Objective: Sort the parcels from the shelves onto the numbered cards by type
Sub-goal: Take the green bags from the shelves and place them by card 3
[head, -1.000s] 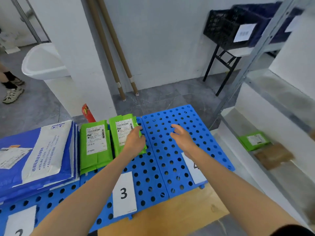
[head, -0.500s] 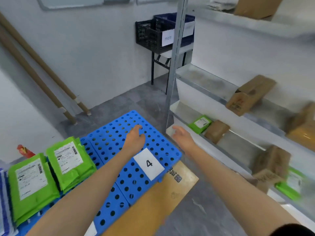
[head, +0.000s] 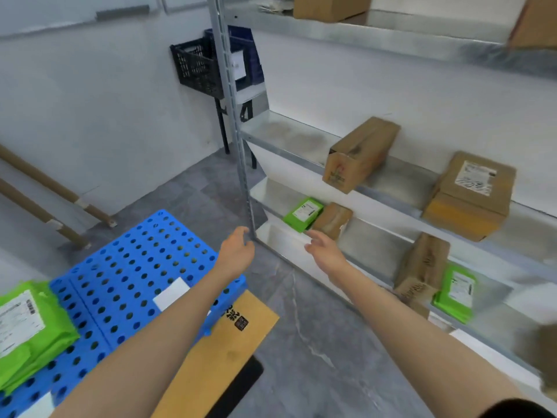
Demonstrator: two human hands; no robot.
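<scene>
Both hands are stretched toward the metal shelf rack (head: 301, 155) and hold nothing. My left hand (head: 236, 251) hovers with loosely curled fingers beside the rack's upright post (head: 238, 146). My right hand (head: 324, 251), fingers spread, is just short of a green parcel (head: 303, 213) on a low shelf, with a brown box (head: 333, 218) next to it. More brown boxes (head: 360, 153) (head: 473, 193) (head: 420, 267) and another green parcel (head: 455, 292) lie on the shelves. At the lower left a green parcel stack (head: 27, 330) lies on the blue perforated board (head: 135, 267), near a white card (head: 171, 294).
A flat cardboard sheet (head: 229, 345) lies on the grey floor under the board's edge. Black and blue crates (head: 199, 67) sit on a stand behind the rack. Brown tubes (head: 45, 191) lean on the left wall. A cardboard box (head: 330, 7) rests on the top shelf.
My left hand has left the green parcels on the board. The view has swung right to the shelves, and both hands have moved toward the low shelf with the green parcel.
</scene>
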